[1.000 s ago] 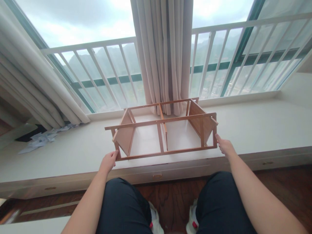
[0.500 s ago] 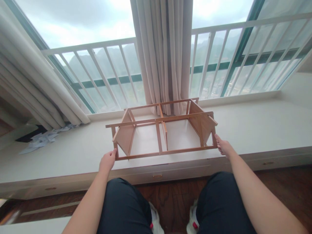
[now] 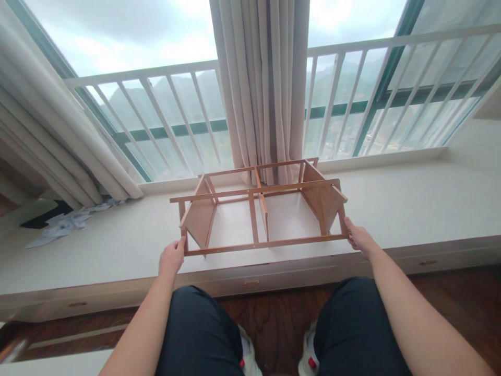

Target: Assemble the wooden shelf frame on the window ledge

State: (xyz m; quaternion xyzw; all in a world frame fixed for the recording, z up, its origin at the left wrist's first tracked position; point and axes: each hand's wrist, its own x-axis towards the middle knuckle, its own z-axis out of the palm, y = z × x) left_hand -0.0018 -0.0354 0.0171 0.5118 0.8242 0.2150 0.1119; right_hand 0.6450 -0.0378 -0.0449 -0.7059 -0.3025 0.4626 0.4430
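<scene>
A wooden shelf frame point(image 3: 258, 214) of thin bars with two slanted side panels stands on the wide white window ledge point(image 3: 410, 203). My left hand point(image 3: 171, 257) grips its near lower left corner. My right hand point(image 3: 359, 237) grips the near lower right corner. Both hands hold the frame from the front, with my arms stretched out over my knees.
A beige curtain point(image 3: 266, 89) hangs just behind the frame, and another curtain point(image 3: 50, 136) hangs at the left. White railing bars point(image 3: 352, 99) run across the window. Crumpled papers point(image 3: 62, 224) lie on the ledge at the left. Dark wood floor point(image 3: 462, 292) lies below the ledge.
The frame has shifted slightly away from me and to the left on the ledge, and both hands have followed its front corners.
</scene>
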